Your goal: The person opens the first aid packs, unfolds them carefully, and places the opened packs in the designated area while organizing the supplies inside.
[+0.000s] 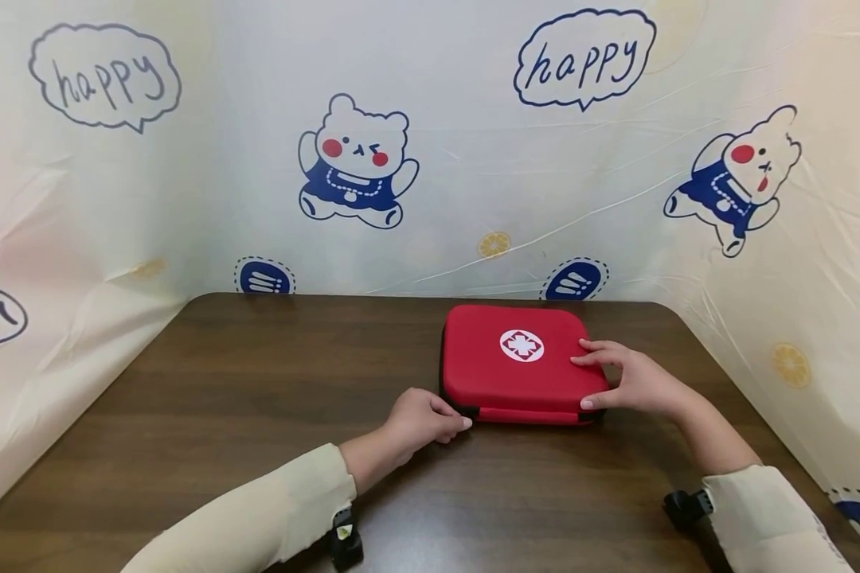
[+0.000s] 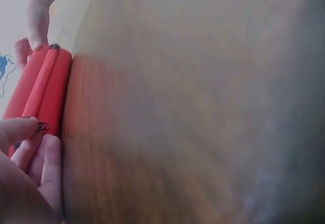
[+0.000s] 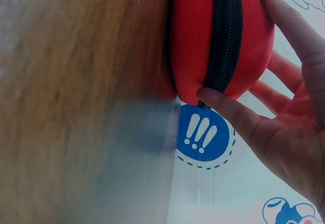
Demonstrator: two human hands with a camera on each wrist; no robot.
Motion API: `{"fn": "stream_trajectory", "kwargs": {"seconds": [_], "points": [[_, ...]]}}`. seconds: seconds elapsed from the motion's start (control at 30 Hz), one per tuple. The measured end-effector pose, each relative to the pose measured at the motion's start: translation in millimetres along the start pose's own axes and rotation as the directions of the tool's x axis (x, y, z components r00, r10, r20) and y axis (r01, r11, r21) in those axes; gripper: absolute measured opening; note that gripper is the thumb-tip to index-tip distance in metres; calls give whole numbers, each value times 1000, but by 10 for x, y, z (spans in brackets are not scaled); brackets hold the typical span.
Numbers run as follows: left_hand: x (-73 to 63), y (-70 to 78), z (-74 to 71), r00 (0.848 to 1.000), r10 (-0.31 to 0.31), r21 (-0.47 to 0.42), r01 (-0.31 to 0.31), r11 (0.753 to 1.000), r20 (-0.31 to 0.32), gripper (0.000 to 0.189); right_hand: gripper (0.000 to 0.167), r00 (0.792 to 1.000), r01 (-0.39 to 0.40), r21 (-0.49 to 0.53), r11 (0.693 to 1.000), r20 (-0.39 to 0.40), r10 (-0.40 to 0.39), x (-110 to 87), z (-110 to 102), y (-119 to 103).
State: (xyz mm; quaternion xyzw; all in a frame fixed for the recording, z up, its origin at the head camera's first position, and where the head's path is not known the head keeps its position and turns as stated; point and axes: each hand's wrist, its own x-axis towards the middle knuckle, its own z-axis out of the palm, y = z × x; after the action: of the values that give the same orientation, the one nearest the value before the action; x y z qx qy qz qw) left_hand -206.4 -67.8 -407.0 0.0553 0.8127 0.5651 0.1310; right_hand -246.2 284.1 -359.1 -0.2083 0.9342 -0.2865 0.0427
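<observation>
From where I sit, the head feed shows a red first-aid case (image 1: 519,380) lying flat on the wooden desk (image 1: 294,358), near its far edge and to the right of its middle, with the far right corner beyond the case. A round white cross emblem (image 1: 521,346) faces up on the lid, and the lid is down.

I have the person's left hand (image 1: 417,418) at the case's near left corner. Its fingers are bent, with thumb and forefinger closed together; my left wrist feed puts them at a small black zipper pull (image 2: 44,127), which they pinch.

The right hand (image 1: 634,380) holds the case's right end. Its thumb and fingers are parted and gently bent round that end, fingertips on the lid and thumb at the near right corner. On the right wrist feed I see one fingertip against the lower end of the black zipper (image 3: 226,36).

Both arms reach in over the near part of the desk in pale sleeves (image 1: 287,493). Past the far edge hangs a printed sheet (image 1: 459,159) with cartoon bears and "happy" speech bubbles.
</observation>
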Motion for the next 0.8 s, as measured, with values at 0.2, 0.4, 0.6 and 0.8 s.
{"fn": "stream_trajectory", "kwargs": {"seconds": [0.2, 0.4, 0.6, 0.8], "points": [[-15, 12, 2, 999, 32, -74, -31, 997, 19, 7, 69, 999, 35, -9, 999, 1, -35, -5, -2, 22], [-31, 51, -91, 985, 129, 19, -132, 991, 113, 9, 67, 998, 48, 16, 999, 26, -49, -29, -16, 68], [3, 104, -275, 954, 225, 249, -270, 930, 196, 14, 67, 998, 46, 50, 998, 41, -48, -22, -34, 89], [133, 74, -519, 960, 209, 305, -259, 917, 186, 13, 68, 998, 52, 52, 997, 40, -54, 24, -34, 71]]}}
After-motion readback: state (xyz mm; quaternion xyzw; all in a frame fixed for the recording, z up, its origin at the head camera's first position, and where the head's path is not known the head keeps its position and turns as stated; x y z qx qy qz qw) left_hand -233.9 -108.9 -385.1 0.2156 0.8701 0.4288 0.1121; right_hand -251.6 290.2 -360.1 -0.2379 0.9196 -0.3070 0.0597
